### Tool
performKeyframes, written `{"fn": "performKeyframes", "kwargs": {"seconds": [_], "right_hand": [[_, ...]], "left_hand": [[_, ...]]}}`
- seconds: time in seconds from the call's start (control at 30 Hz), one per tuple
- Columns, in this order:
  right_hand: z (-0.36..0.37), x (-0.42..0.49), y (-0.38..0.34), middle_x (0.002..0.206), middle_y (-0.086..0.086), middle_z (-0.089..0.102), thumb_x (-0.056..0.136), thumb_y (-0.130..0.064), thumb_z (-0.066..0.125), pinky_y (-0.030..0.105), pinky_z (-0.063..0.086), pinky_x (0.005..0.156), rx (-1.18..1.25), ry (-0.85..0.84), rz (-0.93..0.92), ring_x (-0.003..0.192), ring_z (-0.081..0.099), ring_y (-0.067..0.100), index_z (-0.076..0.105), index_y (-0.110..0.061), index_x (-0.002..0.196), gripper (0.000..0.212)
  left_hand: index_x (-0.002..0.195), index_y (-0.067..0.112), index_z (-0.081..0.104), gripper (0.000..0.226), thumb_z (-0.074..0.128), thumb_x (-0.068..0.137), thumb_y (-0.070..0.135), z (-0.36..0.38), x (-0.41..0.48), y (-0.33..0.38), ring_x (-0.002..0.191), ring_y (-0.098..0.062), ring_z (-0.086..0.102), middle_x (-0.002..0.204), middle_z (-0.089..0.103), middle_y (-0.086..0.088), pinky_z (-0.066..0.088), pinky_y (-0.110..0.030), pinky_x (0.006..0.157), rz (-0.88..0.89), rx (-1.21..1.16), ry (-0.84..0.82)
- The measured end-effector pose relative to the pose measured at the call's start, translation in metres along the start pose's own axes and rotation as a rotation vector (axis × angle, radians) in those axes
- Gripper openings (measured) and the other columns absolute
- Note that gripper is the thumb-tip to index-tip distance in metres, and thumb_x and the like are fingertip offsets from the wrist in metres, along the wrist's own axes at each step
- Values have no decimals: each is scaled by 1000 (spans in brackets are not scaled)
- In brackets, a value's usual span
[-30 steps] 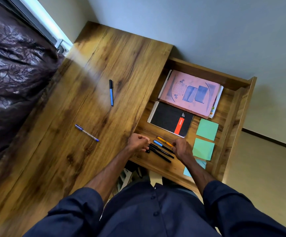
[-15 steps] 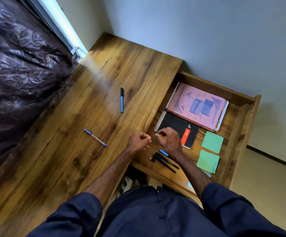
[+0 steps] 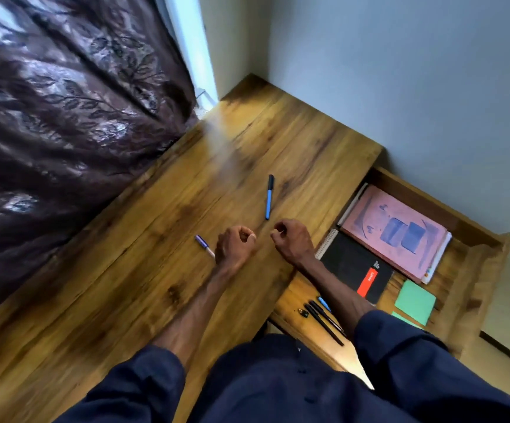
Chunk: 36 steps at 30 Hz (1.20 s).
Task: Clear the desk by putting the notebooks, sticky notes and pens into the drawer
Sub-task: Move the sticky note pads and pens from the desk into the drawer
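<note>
On the wooden desk (image 3: pixel 144 245) lie a blue pen with a black cap (image 3: pixel 268 198) and a purple-capped pen (image 3: pixel 202 242). My left hand (image 3: pixel 235 249) hovers in a loose fist over the purple pen's near end and hides it. Just below the blue pen's tip, my right hand (image 3: pixel 294 240) has its fingers curled and holds nothing. The open drawer (image 3: pixel 476 230) to the right holds a pink notebook (image 3: pixel 397 230), a black notebook (image 3: pixel 350 265), green sticky notes (image 3: pixel 415 302) and several pens (image 3: pixel 324 320).
A dark patterned curtain (image 3: pixel 52 123) hangs along the desk's left side. Grey wall meets the desk's far edge and stands behind the drawer. A small black cap (image 3: pixel 303 312) lies beside the drawer's pens. My right forearm crosses above the drawer's front corner.
My right hand has left the pens in the drawer and moved up-left over the desk, close to the blue pen. My left hand moved from the desk edge toward the purple pen. The view swung left.
</note>
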State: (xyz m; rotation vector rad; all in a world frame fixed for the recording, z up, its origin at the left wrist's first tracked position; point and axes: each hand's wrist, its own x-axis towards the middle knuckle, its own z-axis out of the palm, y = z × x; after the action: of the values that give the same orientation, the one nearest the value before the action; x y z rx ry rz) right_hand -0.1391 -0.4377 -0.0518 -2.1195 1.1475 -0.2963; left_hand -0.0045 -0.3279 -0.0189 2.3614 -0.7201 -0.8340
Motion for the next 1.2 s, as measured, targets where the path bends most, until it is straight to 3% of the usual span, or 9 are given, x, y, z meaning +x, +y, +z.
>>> {"fn": "performKeyframes", "kwargs": {"seconds": [0.17, 0.4, 0.53, 0.63, 0.83, 0.93, 1.0, 1.1, 1.2], "right_hand": [[13, 54, -14, 89, 13, 76, 89, -30, 69, 39, 56, 75, -8, 13, 154, 84, 71, 30, 77, -8, 93, 24], [31, 99, -17, 88, 8, 77, 80, -40, 79, 30, 53, 73, -65, 15, 288, 87, 73, 26, 78, -13, 93, 30], [30, 89, -21, 91, 10, 78, 79, -30, 79, 26, 53, 72, -17, -59, 316, 84, 73, 25, 80, -14, 97, 24], [23, 67, -22, 84, 5, 77, 78, -24, 78, 20, 51, 58, 72, -141, 286, 74, 71, 15, 80, -14, 92, 17], [-15, 12, -7, 89, 1, 78, 85, -22, 79, 27, 58, 72, 329, -252, 314, 82, 73, 13, 79, -14, 96, 14], [-38, -16, 2, 92, 5, 78, 85, -17, 80, 23, 58, 66, 512, -284, 348, 80, 72, 15, 78, -10, 100, 17], [-51, -34, 10, 91, 6, 79, 84, -15, 81, 21, 57, 62, 556, -276, 335, 78, 72, 15, 78, -11, 104, 21], [-66, -58, 26, 93, 7, 79, 83, -16, 82, 28, 61, 70, 558, -286, 271, 84, 75, 22, 78, -14, 107, 24], [-78, -80, 40, 94, 4, 79, 81, -18, 84, 36, 61, 82, 548, -302, 214, 89, 75, 26, 79, -20, 103, 23]], "left_hand": [[90, 21, 69, 14, 65, 89, 34, -40, 2, -26, 97, -29, 68, 94, 76, -1, 53, -36, 77, -25, 138, 199], [85, 20, 67, 21, 66, 89, 40, -54, -5, -67, 91, -29, 71, 90, 75, -2, 57, -39, 73, -151, 180, 256], [92, 11, 73, 40, 65, 89, 50, -43, -9, -73, 99, -36, 70, 100, 75, -13, 54, -40, 77, -268, 210, 194], [98, 12, 75, 46, 65, 86, 56, -34, -8, -72, 103, -34, 69, 106, 75, -13, 55, -39, 81, -320, 263, 122], [96, 14, 75, 35, 64, 79, 42, -25, -4, -50, 97, -34, 71, 101, 75, -10, 57, -35, 75, -305, 289, 16], [72, 16, 76, 27, 69, 75, 42, -15, -3, -34, 72, -20, 72, 72, 75, 1, 60, -33, 65, -223, 115, -44], [66, 16, 77, 23, 75, 77, 37, -3, -4, -17, 65, -16, 73, 64, 75, 1, 63, -36, 71, -166, -134, -124], [81, 6, 77, 21, 84, 78, 26, 7, -9, 12, 76, -23, 75, 82, 78, -15, 62, -48, 85, -234, -655, -278], [85, -1, 73, 17, 79, 86, 15, 16, -23, 41, 79, -24, 73, 88, 75, -20, 64, -38, 76, -199, -784, -352]]}}
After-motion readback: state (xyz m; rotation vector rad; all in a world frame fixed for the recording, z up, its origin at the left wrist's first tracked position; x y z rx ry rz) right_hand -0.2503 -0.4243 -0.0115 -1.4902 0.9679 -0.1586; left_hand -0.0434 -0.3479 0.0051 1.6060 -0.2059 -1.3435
